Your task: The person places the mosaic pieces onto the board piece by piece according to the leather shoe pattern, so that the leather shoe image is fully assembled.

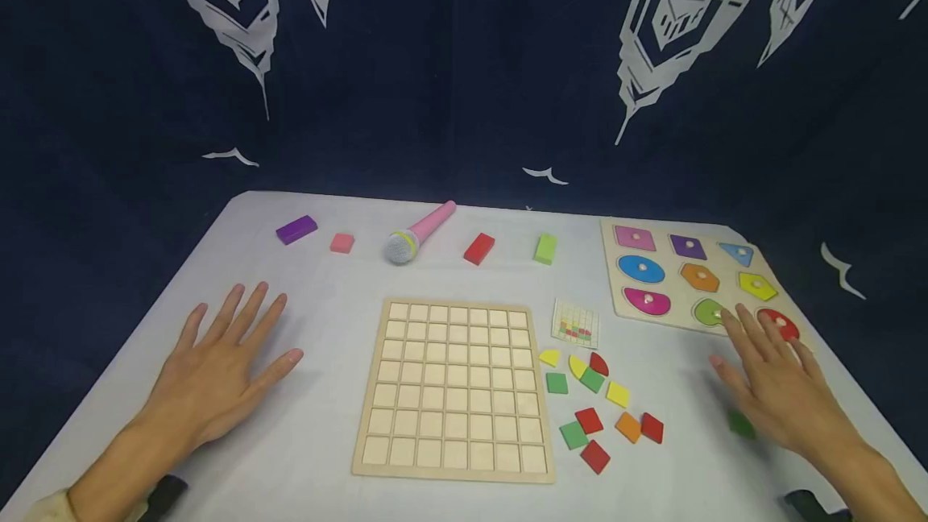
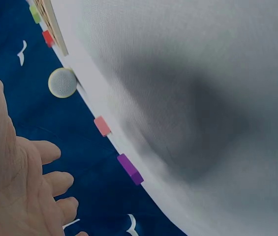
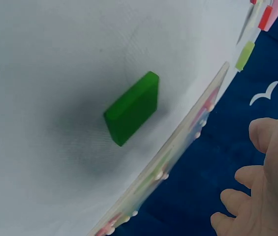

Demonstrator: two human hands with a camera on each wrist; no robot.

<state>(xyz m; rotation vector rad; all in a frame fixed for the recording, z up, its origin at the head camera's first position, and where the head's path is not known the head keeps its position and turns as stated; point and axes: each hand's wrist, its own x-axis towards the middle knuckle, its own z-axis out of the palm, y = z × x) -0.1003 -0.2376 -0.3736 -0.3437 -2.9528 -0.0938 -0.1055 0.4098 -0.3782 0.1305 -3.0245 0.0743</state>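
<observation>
Leftmost, the left hand (image 1: 217,369) lies flat on the white table (image 1: 319,441), palm down, fingers straight and spread apart, holding nothing. Up at the far edge, well apart from it: purple block (image 1: 296,229), then pink block (image 1: 341,243), both lying flat. Left wrist view shows the same two blocks (image 2: 129,168) (image 2: 102,126) on the table edge and the mesh head of the toy microphone (image 2: 62,82). From the head view the toy microphone (image 1: 419,234) is pink-handled, lying on its side, head toward the person. Next, red block (image 1: 478,248) and light green block (image 1: 545,249) along the same far row. Centre: wooden grid board (image 1: 454,387), cells bare, flat on the table. Just beside its right edge, a small pattern card (image 1: 576,323), and below that a loose cluster of coloured tiles (image 1: 596,405) in yellow, green, red and orange, some touching. Far right: shape puzzle board (image 1: 689,276) with knobbed pieces seated in it. The right hand (image 1: 776,381) hovers over the table, fingers straight and slightly apart, gripping nothing, fingertips over the puzzle board's near edge by the green and red pieces. A dark green tile (image 1: 741,424) lies on the table just under that hand; right wrist view shows the tile (image 3: 132,107) flat, beside the board's edge, not touched by the fingers (image 3: 264,132).
</observation>
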